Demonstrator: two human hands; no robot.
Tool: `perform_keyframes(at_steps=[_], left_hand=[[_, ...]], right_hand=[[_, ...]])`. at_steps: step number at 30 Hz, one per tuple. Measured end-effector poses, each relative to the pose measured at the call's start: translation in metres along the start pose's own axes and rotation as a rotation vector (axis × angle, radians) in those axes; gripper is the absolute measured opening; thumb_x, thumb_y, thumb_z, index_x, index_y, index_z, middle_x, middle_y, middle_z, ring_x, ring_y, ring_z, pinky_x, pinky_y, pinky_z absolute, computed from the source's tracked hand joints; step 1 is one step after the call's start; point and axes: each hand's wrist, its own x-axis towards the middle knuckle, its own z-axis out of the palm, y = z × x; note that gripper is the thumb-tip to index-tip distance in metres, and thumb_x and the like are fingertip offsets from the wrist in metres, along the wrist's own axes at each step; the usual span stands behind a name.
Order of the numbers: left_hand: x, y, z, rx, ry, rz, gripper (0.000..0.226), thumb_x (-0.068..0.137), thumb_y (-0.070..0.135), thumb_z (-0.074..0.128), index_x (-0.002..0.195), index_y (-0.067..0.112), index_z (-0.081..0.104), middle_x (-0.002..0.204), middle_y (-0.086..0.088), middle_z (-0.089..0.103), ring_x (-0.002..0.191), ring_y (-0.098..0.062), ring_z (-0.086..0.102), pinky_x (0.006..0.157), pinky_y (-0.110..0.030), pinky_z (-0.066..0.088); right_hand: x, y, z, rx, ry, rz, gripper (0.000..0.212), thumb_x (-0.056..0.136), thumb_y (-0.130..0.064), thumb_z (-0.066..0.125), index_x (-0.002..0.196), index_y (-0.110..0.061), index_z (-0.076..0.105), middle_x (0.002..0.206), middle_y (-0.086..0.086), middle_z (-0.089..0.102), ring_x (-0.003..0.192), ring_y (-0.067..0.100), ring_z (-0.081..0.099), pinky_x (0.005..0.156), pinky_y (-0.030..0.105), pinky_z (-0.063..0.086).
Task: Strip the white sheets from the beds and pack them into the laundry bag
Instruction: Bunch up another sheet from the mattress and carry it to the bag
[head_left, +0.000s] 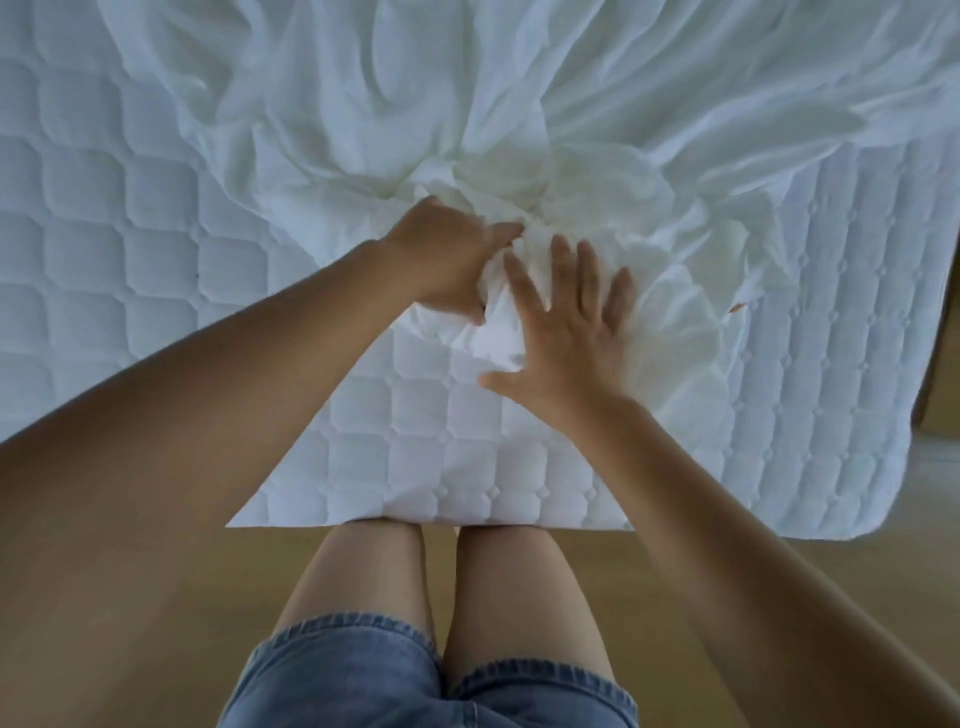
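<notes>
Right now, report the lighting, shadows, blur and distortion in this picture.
Head view: soft, even light, no glare; gentle shadows in the folds of the white sheet; the wide-angle lens bows the mattress edges; the left hand and right hand look slightly soft.

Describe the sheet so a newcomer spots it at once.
Start at the quilted mattress filling the view. The white sheet lies crumpled on top, bunched where the left hand grips it. Smooth folds, no stitched squares, set it apart.
</notes>
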Motion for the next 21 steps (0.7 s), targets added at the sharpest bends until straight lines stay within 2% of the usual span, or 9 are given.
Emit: perform_keyframes(at_steps=[2,4,7,9,12,14,16,18,21], left_hand=[[0.007,-0.003,-0.004,-0.077,-0.059,-0.028,0.101,0.066,0.057,0.074,0.149,0.028,0.023,0.122,-0.005,0.062,0.112,-0.028,0.057,0.095,-0.038,0.043],[0.006,0.0,-0.001,-0.07,-0.034,-0.098,0.109,0.066,0.058,0.073,0.151,0.021,0.016,0.137,-0.01,0.05,0.125,-0.031,0.046,0.104,-0.042,0.035],[-0.011,0.011,0.012,-0.098,0.154,-0.241,0.111,0.074,0.057,0.068,0.152,0.008,0.006,0.156,-0.018,0.019,0.144,-0.034,0.018,0.113,-0.054,0.016],[-0.022,0.021,0.027,0.064,0.274,-0.119,0.118,0.067,0.057,0.073,0.151,0.004,0.009,0.156,-0.022,0.017,0.144,-0.039,0.018,0.11,-0.063,0.018],[-0.017,0.026,0.039,0.25,0.119,-0.009,0.131,0.066,0.051,0.078,0.145,0.01,-0.019,0.158,-0.024,-0.006,0.145,-0.043,-0.002,0.109,-0.067,0.009],[-0.001,0.018,0.034,0.248,0.083,-0.043,0.117,0.081,0.037,0.069,0.146,0.013,-0.025,0.156,-0.025,-0.015,0.144,-0.043,-0.008,0.111,-0.065,0.006],[0.013,0.006,0.029,0.206,0.148,-0.035,0.098,0.087,0.029,0.059,0.151,0.015,-0.013,0.157,-0.026,-0.002,0.145,-0.043,0.006,0.11,-0.061,0.016],[0.025,-0.005,0.021,0.182,0.105,-0.04,0.095,0.085,0.034,0.06,0.153,0.017,-0.004,0.156,-0.023,0.015,0.141,-0.039,0.024,0.106,-0.052,0.026],[0.039,-0.014,0.001,0.153,0.073,-0.027,0.084,0.079,0.042,0.062,0.149,0.018,0.023,0.137,-0.014,0.047,0.118,-0.034,0.052,0.093,-0.043,0.037]], right_hand=[[0.01,0.001,0.011,-0.073,-0.054,0.002,0.116,0.071,-0.057,0.072,0.152,-0.032,-0.008,0.158,0.016,-0.016,0.144,0.038,-0.016,0.109,0.061,-0.011],[0.03,0.011,0.017,-0.083,-0.061,0.014,0.115,0.071,-0.056,0.073,0.151,-0.036,-0.007,0.158,0.016,-0.013,0.144,0.04,-0.013,0.11,0.064,-0.003],[0.057,0.034,0.014,0.046,-0.103,0.024,0.108,0.069,-0.058,0.073,0.151,-0.039,0.005,0.16,0.012,-0.002,0.146,0.036,0.0,0.113,0.057,0.011],[0.071,0.048,0.005,0.156,-0.147,0.013,0.109,0.066,-0.054,0.078,0.151,-0.038,0.011,0.159,0.006,0.008,0.145,0.031,0.01,0.113,0.051,0.02],[0.087,0.057,-0.007,0.244,-0.203,-0.017,0.111,0.062,-0.044,0.083,0.15,-0.037,0.015,0.155,0.0,0.021,0.14,0.029,0.023,0.111,0.048,0.029],[0.096,0.06,-0.013,0.281,-0.228,0.012,0.114,0.062,-0.043,0.083,0.151,-0.034,0.013,0.155,0.0,0.02,0.141,0.028,0.022,0.112,0.049,0.027],[0.101,0.058,-0.019,0.254,-0.192,0.082,0.116,0.065,-0.045,0.081,0.152,-0.032,0.004,0.16,0.004,0.005,0.146,0.027,0.005,0.116,0.053,0.015],[0.095,0.052,-0.022,0.178,-0.098,0.087,0.113,0.072,-0.045,0.075,0.152,-0.031,-0.004,0.16,0.008,-0.01,0.147,0.027,-0.012,0.115,0.057,0.002],[0.077,0.042,-0.018,0.068,-0.113,-0.03,0.125,0.066,-0.058,0.075,0.15,-0.032,-0.015,0.157,0.011,-0.023,0.143,0.033,-0.022,0.11,0.065,-0.002]])
